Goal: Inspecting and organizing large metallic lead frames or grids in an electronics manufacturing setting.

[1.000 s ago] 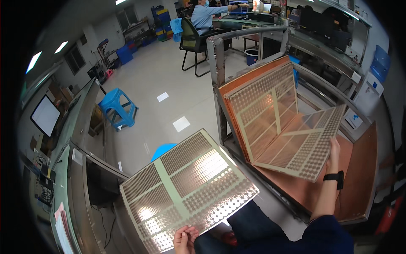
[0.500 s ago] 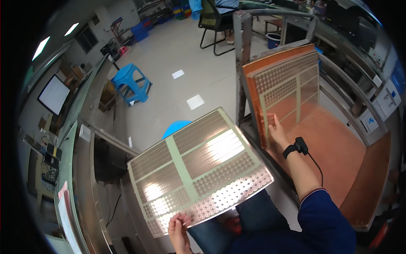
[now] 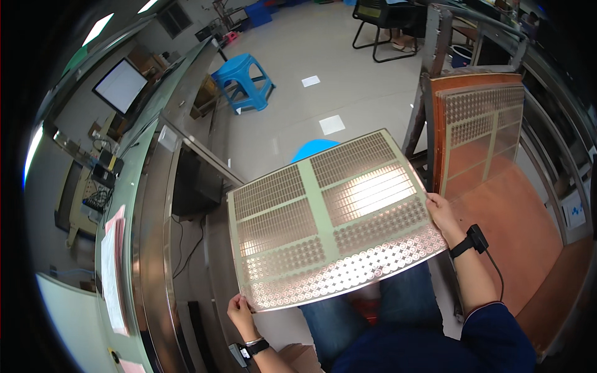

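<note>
A large thin circuit board panel (image 3: 320, 214), with coppery grid and circle patterns and pale green strips, is held above my lap and tilted. My left hand (image 3: 240, 314) pinches its near left corner. On the right edge, my right hand (image 3: 441, 216) grips the panel, thumb on top and some fingers hidden beneath. To the right, further patterned panels (image 3: 479, 133) lean against a reddish-brown backing board (image 3: 439, 130) in a metal rack.
The rack's grey metal post (image 3: 433, 46) stands beyond my right hand. A long bench (image 3: 134, 186) with papers (image 3: 113, 273) and a monitor (image 3: 121, 87) runs along the left. A blue stool (image 3: 244, 81) stands on the floor ahead; another blue top (image 3: 315, 149) shows behind the panel.
My right hand has come from the racked panels to the held panel's right edge. My left hand has shifted along to the near left corner. The view has turned, so the surroundings sit further right.
</note>
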{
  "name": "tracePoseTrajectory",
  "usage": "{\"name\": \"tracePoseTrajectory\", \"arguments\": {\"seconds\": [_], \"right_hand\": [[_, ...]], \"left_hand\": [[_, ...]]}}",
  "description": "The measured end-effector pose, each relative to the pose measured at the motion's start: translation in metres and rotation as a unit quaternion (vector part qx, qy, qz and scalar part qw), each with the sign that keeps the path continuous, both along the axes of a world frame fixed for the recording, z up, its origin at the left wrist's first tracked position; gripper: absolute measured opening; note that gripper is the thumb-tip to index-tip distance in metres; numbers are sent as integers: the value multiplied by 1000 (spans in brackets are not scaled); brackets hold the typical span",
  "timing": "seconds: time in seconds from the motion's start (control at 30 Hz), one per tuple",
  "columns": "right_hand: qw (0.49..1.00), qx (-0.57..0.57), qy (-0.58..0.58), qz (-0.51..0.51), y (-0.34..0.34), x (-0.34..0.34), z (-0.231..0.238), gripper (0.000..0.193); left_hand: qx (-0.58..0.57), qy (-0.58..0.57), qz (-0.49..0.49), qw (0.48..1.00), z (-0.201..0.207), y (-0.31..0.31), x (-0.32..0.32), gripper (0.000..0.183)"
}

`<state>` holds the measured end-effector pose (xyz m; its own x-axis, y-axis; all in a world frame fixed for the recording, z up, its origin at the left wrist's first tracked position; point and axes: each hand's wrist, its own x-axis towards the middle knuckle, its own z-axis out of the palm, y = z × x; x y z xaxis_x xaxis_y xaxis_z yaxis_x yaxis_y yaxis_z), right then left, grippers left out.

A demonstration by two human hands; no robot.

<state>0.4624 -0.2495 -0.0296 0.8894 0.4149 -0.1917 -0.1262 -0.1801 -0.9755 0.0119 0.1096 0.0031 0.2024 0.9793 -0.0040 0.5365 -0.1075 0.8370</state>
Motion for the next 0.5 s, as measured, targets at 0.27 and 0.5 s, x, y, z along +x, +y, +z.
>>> {"name": "tracePoseTrajectory", "arguments": {"seconds": [0.27,0.5], "right_hand": [[996,65,-60,-31,-39,1,41,26],[989,41,-96,-102,-93,9,68,30]], "left_hand": [[-245,-211,25,946,12,-54,-32,17],[-278,-307,-21,910,36,-79,-10,23]]}}
